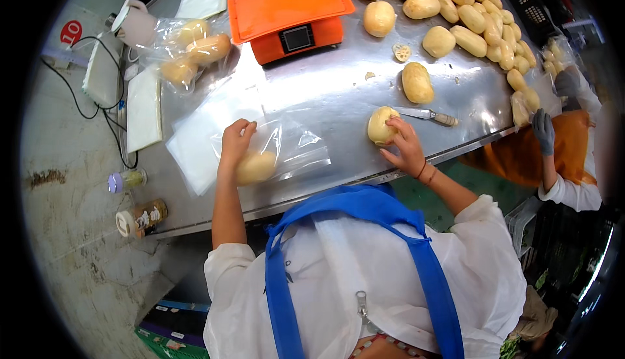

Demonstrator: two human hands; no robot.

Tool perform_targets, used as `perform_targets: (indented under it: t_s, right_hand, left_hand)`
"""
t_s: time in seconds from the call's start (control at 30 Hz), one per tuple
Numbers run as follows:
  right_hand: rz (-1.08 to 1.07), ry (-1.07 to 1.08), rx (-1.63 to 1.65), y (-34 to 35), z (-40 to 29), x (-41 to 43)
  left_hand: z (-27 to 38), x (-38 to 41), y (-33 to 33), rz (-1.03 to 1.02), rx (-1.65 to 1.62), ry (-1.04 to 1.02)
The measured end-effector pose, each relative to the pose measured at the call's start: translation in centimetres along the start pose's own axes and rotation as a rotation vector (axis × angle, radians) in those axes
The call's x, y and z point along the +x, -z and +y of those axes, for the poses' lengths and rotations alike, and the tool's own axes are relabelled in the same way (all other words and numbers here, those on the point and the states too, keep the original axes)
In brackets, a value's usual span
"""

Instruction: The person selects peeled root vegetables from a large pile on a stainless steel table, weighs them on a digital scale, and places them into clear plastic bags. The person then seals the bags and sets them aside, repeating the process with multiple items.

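Note:
My left hand [238,140], its fingers curled together, pinches the film of a clear plastic bag [303,156]. A peeled lotus root segment [256,167] lies inside this bag, partly behind my left wrist. My right hand [406,145] has its fingers on the right side of another lotus root segment [378,127], with the thumb below it. Just beyond that hand lies a knife [415,112] with a wooden handle. A further segment [417,83] rests above the knife. Flat plastic bags [195,151] are spread under and left of my left hand.
An orange scale [298,41] stands at the back of the metal table [337,85]. Bagged roots [195,53] lie left of it; a large lotus root pile [468,12] fills the back right. Jars [141,218] stand at the left edge. A co-worker's gloved hand [543,132] is at right.

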State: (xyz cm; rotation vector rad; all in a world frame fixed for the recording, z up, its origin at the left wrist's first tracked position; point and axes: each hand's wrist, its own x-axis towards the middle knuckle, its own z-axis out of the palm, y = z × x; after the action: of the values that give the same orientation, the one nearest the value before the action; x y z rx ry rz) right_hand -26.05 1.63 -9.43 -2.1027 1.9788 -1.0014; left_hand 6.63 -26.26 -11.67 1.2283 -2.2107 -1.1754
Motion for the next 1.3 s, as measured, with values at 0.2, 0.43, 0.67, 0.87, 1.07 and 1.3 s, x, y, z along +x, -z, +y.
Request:
perform_targets:
  t_s: [0.2, 0.43, 0.67, 0.87, 1.07, 1.3]
  right_hand:
    - [0.415, -0.555, 0.027, -4.5, -0.4, -0.5]
    - [0.224, -0.574, 0.105, -4.4, 0.1, 0.4]
    - [-0.048, -0.574, 0.032, -2.3, 0.7, 0.7]
    - [0.144, -0.621, -0.066, -5.0, 0.0, 0.9]
    - [0.207, -0.555, -0.032, -4.6, 0.3, 0.8]
    - [0.241, -0.529, -0.007, -4.6, -0.2, 0.7]
  left_hand:
    - [-0.6, 0.1, 0.1, 0.009, 0.053, -0.062]
    - [-0.2, 0.3, 0.1, -0.015, 0.003, -0.044]
    - [0.0, 0.4, 0.1, -0.027, 0.031, -0.052]
    - [0.8, 0.2, 0.3, -0.049, 0.065, -0.030]
    - [-0.4, 0.6, 0.1, -0.060, 0.018, -0.032]
    - [-0.3, 0.6, 0.0, -0.074, -0.051, -0.022]
